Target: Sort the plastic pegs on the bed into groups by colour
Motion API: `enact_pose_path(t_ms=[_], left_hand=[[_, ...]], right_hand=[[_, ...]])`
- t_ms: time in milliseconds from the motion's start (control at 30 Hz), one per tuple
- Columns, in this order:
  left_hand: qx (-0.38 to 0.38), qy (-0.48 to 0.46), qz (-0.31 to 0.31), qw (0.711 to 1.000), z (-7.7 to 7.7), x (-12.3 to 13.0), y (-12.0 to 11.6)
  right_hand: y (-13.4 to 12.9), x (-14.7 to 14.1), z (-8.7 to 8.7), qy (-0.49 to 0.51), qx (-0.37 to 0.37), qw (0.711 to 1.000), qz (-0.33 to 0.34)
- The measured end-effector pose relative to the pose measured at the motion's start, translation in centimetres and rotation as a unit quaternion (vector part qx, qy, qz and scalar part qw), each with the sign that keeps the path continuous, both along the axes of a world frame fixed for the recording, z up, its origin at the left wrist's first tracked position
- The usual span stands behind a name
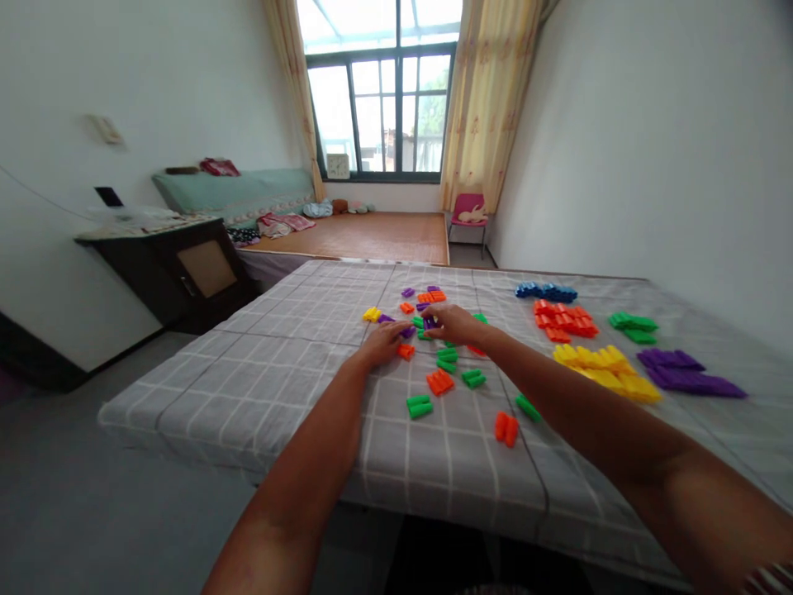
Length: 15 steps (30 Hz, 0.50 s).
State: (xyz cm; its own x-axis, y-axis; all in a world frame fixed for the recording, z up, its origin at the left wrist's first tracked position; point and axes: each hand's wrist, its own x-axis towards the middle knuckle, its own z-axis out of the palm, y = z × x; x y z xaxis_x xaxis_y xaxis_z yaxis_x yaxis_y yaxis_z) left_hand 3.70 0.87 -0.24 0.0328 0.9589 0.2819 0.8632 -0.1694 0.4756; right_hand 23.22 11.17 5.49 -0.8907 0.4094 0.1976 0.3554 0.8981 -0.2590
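Both my arms reach out over a bed with a grey checked sheet (278,372). My left hand (384,341) rests palm down among loose coloured plastic blocks, its fingertips at a purple block (408,332) and just above an orange block (405,351). My right hand (454,323) pinches a small purple block (429,322) at its fingertips. Scattered around the hands lie green blocks (447,357), orange blocks (439,381) and a yellow block (372,314).
Sorted piles lie on the right of the sheet: blue (546,291), red (563,321), green (633,326), yellow (607,370) and purple (685,372). A dark cabinet (179,268) stands left, a pink chair (468,213) by the window.
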Motion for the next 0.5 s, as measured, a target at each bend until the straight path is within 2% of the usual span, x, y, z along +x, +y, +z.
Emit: enact_pose_path(t_ms=[133, 267, 400, 500], left_hand=[[-0.024, 0.033, -0.011, 0.999, 0.4, -0.2, 0.4], [-0.051, 0.084, 0.018, 0.995, 1.3, -1.2, 1.3], [-0.119, 0.092, 0.030, 0.988, 3.0, -2.0, 2.3], [-0.149, 0.100, 0.073, 0.981, 5.1, -1.9, 3.1]], right_hand=[[-0.6, 5.6, 0.9, 0.074, -0.019, 0.997, 0.004], [0.0, 12.8, 0.6, 0.134, -0.056, 0.988, -0.041], [2.2, 22.0, 0.6, 0.196, -0.093, 0.967, -0.134], [4.9, 30.5, 1.2, 0.255, -0.096, 0.933, -0.236]])
